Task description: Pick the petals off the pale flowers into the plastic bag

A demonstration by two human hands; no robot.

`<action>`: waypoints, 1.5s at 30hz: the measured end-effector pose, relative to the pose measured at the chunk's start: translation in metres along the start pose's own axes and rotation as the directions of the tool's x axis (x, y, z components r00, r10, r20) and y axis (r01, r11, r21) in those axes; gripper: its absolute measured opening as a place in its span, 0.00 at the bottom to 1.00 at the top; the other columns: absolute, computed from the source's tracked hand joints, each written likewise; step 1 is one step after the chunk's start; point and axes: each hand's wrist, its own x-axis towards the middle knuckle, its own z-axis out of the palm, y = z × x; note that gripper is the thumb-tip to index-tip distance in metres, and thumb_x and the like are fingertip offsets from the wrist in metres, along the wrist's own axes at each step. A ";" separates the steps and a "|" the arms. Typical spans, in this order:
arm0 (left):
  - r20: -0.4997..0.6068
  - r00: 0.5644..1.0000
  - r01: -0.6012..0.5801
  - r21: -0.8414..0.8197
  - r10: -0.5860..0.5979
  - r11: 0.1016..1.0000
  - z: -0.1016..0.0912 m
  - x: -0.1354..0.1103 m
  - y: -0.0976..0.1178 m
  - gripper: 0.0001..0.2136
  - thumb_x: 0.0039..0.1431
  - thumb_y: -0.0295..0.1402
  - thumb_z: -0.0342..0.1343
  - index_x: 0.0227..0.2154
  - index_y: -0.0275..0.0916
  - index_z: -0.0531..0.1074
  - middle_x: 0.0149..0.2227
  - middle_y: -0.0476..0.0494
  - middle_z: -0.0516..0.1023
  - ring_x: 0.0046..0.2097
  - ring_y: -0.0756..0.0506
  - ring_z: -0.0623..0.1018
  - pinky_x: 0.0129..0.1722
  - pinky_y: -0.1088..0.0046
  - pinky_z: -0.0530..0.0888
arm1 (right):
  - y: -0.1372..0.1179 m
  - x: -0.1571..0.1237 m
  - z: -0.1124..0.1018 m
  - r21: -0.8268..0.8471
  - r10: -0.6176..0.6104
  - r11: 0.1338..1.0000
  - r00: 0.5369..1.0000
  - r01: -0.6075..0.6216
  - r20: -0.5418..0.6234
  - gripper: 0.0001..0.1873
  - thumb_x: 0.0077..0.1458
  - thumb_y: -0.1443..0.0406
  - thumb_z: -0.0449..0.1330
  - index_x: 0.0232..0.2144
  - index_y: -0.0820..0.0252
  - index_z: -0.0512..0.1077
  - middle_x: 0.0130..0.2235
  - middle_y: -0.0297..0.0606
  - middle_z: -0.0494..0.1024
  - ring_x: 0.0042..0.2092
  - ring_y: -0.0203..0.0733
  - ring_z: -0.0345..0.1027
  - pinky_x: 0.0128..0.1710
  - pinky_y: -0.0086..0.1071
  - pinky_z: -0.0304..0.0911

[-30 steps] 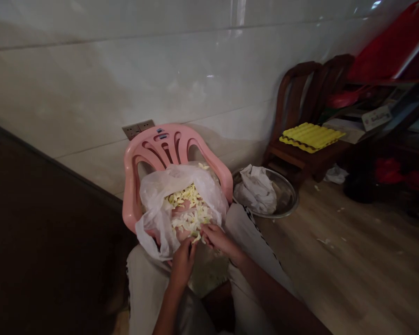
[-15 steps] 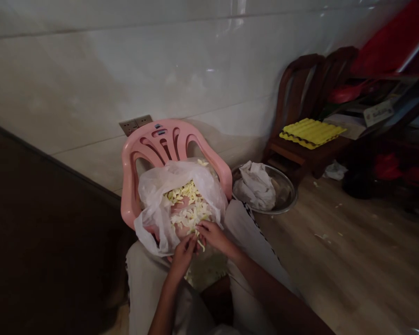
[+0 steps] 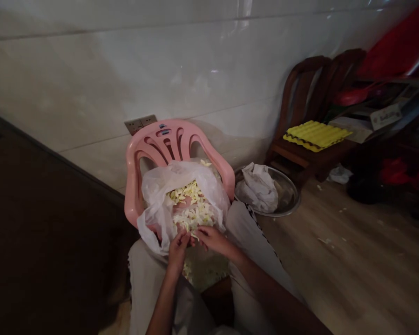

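Over the seated person's lap, a translucent white plastic bag [image 3: 157, 204] lies open and bunched, its far edge against the seat of a pink plastic chair [image 3: 167, 135], and it holds a heap of pale yellow shreds [image 3: 192, 209], perhaps sliced vegetable, though the dim light does not settle it. More of the shreds [image 3: 204, 272] lie below the bag on the person's beige trousers [image 3: 150, 284]. The left hand [image 3: 178, 253] rises at the near edge of the heap with its fingers [image 3: 183, 238] held close together. The right hand [image 3: 211, 242] reaches in from the other side, just beside the left, its fingers [image 3: 199, 235] loosely curved and pointing toward the left fingertips. Both hands touch or nearly touch the shreds; whether either set of fingers is clamped on a piece cannot be told. Behind the pink chair, a double wall socket [image 3: 139, 123] is set in a glossy tiled wall [image 3: 125, 60]. To the right, a steel basin [image 3: 293, 195] rests on a wood-look floor [image 3: 338, 260] and carries a crumpled white cloth or bag [image 3: 257, 188]. Beyond it stands a dark wooden chair [image 3: 300, 88], with a yellow ridged mat [image 3: 316, 135] on its seat. A few pale scraps [image 3: 324, 241] lie on the floor.
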 end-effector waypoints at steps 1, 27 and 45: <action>-0.020 1.000 -0.002 -0.008 0.002 1.000 -0.001 0.000 0.000 0.25 0.42 0.57 0.66 0.27 0.38 0.74 0.23 0.50 0.76 0.27 0.48 0.74 0.33 0.71 0.71 | -0.003 -0.001 0.000 0.012 0.001 1.000 1.000 -0.001 0.025 0.19 0.66 0.52 0.54 0.29 0.58 0.69 0.23 0.28 0.67 0.22 0.32 0.61 0.22 0.26 0.56; 0.015 0.990 0.137 -0.303 -0.139 0.943 0.005 0.000 -0.009 0.22 0.35 0.44 0.71 0.32 0.37 0.75 0.18 0.54 0.72 0.23 0.51 0.71 0.29 0.74 0.68 | 0.007 0.001 0.018 -0.103 -0.092 0.992 0.976 0.072 -0.199 0.27 0.67 0.47 0.47 0.21 0.57 0.62 0.19 0.29 0.62 0.24 0.34 0.58 0.26 0.28 0.54; 0.005 0.990 0.127 -0.418 -0.138 0.900 0.000 0.007 -0.009 0.14 0.39 0.36 0.65 0.15 0.38 0.65 0.16 0.54 0.66 0.21 0.53 0.67 0.24 0.76 0.64 | 0.004 -0.003 0.018 0.054 -0.200 0.978 0.979 0.202 -0.051 0.12 0.65 0.55 0.56 0.40 0.57 0.71 0.32 0.33 0.78 0.24 0.34 0.71 0.22 0.25 0.62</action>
